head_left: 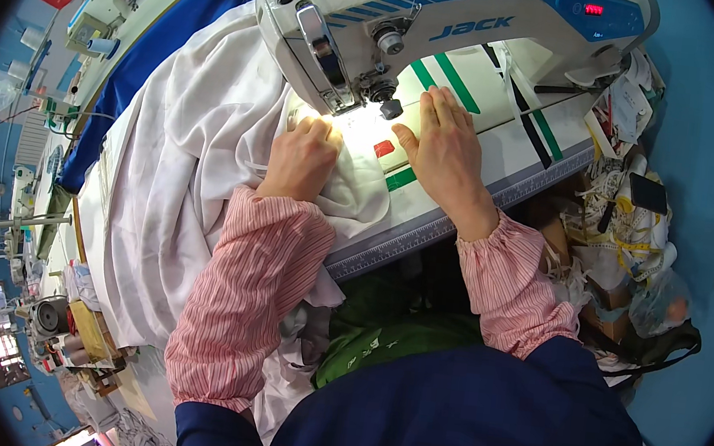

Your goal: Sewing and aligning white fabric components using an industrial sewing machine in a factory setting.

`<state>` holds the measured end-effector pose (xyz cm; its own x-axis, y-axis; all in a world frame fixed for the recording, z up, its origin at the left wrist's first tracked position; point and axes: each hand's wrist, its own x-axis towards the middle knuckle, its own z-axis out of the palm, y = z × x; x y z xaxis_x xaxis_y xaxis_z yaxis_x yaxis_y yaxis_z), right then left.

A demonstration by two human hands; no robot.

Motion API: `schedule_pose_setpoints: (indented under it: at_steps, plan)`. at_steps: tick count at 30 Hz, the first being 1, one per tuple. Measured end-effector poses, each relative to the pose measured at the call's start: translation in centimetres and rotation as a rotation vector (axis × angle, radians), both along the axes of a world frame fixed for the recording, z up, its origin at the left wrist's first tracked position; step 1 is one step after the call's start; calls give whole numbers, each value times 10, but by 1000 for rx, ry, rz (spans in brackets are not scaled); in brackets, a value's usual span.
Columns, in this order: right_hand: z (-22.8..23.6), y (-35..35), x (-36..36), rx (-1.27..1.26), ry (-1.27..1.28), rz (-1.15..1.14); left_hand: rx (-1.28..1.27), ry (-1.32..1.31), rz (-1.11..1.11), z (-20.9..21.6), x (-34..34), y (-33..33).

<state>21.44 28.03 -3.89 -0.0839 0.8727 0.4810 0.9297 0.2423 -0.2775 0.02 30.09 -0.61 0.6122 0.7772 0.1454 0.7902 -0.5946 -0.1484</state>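
A white and blue sewing machine point(473, 31) stands at the top, its lamp shining on the needle area. White cloth point(202, 120) spreads from under the needle to the left and hangs toward me. Left of the needle, my left hand point(301, 158) is closed on the white cloth with bent fingers; glare washes out its fingertips. To the needle's right, my right hand point(451, 155) lies flat on the machine bed, fingers stretched and thumb apart, near the cloth's edge. A small red patch point(384, 148) shows between my hands.
A ruler strip point(407, 244) runs along the table's near edge. Green and black strips point(534, 124) cross the bed on the right. Beyond the table's right end are scraps, tapes and a dark phone-like object point(647, 193). Blue cloth point(132, 82) lies beyond the white cloth at left.
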Motion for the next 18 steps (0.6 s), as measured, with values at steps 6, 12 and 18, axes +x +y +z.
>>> schedule_pose_setpoints:
  at_steps: [6, 12, 18]
  plan:
    - [1, 1, 0, -4, 11, -41, -1, 11, -5, 0, 1, 0]
    - [-1, 1, -1, -9, -11, -59, 27, 27, -16, -2, 0, 1]
    - [-2, 2, 0, -17, -16, -49, 12, 25, -20, -4, -1, 3]
